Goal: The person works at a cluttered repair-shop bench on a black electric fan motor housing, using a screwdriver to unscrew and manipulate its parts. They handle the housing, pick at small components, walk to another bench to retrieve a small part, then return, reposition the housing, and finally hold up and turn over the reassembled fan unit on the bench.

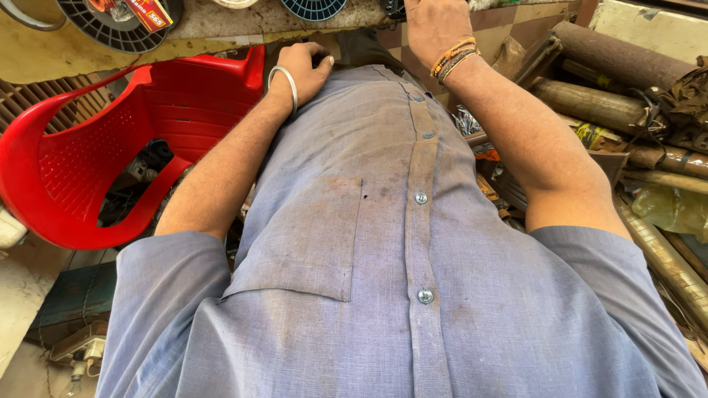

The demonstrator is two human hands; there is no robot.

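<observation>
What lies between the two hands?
In the head view, the shirt's hem and a dark strip beyond it lie between the left hand and right hand.

- We see a grey-blue buttoned shirt point(383, 243), worn, filling the view from centre down to 6 o'clock.
- Its button strip runs up toward 12 o'clock, with a chest pocket at 9 o'clock of the strip.
- We note dark smudges around the pocket and strip; the hem lies bunched near 12 o'clock.
</observation>
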